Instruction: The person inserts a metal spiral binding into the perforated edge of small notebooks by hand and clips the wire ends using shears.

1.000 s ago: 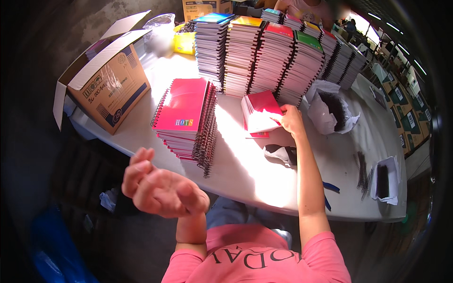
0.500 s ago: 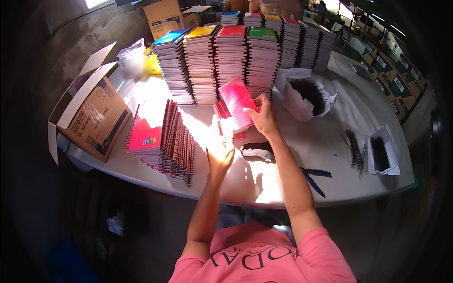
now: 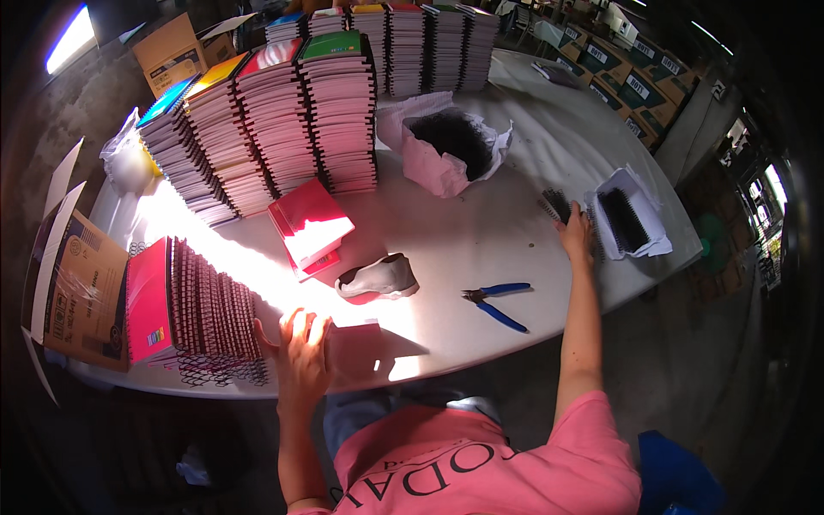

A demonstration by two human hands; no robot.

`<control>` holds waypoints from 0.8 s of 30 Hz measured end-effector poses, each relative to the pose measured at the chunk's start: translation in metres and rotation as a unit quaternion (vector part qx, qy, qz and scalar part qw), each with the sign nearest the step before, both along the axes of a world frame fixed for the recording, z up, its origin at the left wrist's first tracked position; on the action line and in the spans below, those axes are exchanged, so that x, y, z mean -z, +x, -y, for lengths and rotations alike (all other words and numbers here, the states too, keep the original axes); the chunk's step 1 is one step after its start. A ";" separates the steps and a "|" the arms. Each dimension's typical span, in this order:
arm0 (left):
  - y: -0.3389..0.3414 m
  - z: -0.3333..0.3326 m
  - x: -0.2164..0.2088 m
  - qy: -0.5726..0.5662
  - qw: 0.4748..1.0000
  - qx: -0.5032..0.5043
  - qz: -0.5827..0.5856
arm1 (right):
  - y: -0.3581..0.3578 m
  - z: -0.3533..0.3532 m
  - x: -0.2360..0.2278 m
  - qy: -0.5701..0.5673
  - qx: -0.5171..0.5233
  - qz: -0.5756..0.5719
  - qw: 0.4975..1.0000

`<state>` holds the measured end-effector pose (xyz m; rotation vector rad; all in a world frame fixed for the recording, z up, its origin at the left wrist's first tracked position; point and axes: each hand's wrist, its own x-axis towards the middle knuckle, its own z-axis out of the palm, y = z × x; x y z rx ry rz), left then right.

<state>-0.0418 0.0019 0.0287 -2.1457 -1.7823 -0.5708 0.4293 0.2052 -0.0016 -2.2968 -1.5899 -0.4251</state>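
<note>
My left hand (image 3: 302,342) is at the table's front edge, its fingers closed round the edge of a dark red notebook (image 3: 354,345) that lies partly in shadow. To its left stands a row of red spiral-bound notebooks (image 3: 154,300) with their coils showing. My right hand (image 3: 577,233) is stretched out to the right, thumb and fingers closing on loose black spiral coils (image 3: 554,203). Beside it sits a paper-lined box (image 3: 657,232) holding more black coils (image 3: 622,220). Between my arms lie blue-handled pliers (image 3: 498,302), spread apart, and a crumpled grey cloth-like item (image 3: 382,279).
Tall notebook stacks (image 3: 343,120) with coloured covers stand at the back left. Small red notebooks (image 3: 311,219) lie before them. A white paper wrap (image 3: 425,167) holds a mass of black coils. An open carton (image 3: 86,292) stands at the left; more cartons (image 3: 635,86) are piled beyond the table.
My hands have moved apart: the left came back toward the table's front edge with the red notebook, the right let go of it and reached right to the coils. The view has turned right.
</note>
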 end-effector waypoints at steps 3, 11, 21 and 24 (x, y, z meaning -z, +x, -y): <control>0.011 -0.006 0.014 0.008 0.990 0.000 0.138 | 0.029 -0.020 0.021 -0.064 -0.057 0.007 0.996; 0.052 -0.029 0.024 0.110 0.975 -0.103 0.161 | -0.026 0.002 -0.067 0.011 -0.113 0.077 0.991; 0.049 -0.022 0.029 0.136 0.977 -0.076 0.145 | -0.220 0.114 -0.083 -0.192 -0.544 -0.387 0.719; 0.047 -0.022 0.027 0.112 0.980 -0.037 0.162 | -0.243 0.118 -0.053 -0.056 -0.560 -0.415 0.715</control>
